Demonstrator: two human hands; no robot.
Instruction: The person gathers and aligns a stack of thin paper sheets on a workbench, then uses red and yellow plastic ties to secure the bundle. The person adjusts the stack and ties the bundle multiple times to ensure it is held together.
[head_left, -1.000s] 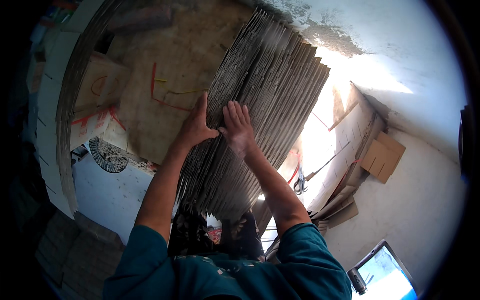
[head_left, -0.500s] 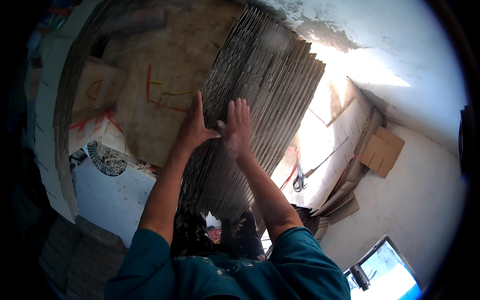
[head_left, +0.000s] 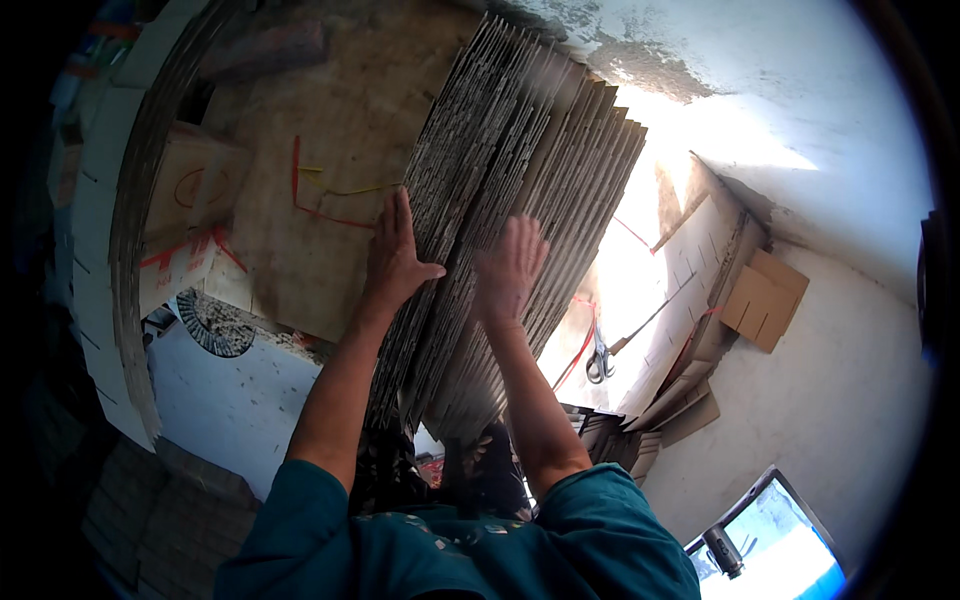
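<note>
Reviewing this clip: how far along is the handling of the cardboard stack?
Done: many flattened cardboard sheets already stand gathered on edge as one stack. In hand: the left hand lies flat on the stack's left side and the right hand on its edges. Left: loose cardboard pieces and scissors lie on the floor.

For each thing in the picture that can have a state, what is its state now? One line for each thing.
Stack of cardboard sheets: standing on edge, leaning, sheets fanned apart at the far end.
Left hand: open, flat against the stack's left face.
Right hand: open, fingers spread, blurred, on the sheet edges.
Scissors: lying on the sunlit floor; open or closed, cannot tell.
Small brown box: flaps open, by the wall.
</note>
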